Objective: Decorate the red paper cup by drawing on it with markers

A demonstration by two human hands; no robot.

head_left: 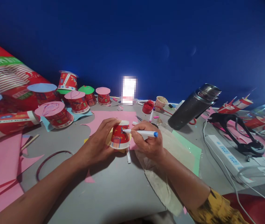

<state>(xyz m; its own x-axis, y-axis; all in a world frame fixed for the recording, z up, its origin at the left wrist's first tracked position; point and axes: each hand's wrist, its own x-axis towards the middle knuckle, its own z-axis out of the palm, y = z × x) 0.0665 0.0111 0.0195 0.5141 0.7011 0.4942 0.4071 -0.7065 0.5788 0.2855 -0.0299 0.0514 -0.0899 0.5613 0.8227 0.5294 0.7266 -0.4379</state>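
Note:
My left hand [99, 141] is wrapped round a red and white paper cup [120, 139], held slightly tilted above the desk. In my right hand [149, 140] is a white marker pen [143, 133] with a blue end. Its tip meets the printed side of the cup. A white pen cap or second marker [129, 155] lies just under the cup. Pink paper [111, 116] is spread behind my hands. Beneath my right forearm lies a pale cloth [162, 180].
Several red cups with paper discs on top, one a pink-topped cup [54, 115], stand at the left. A dark thermos [193, 107] leans at the right, near a power strip [226, 155] and black headgear [239, 133]. A lit screen [129, 90] stands at the back.

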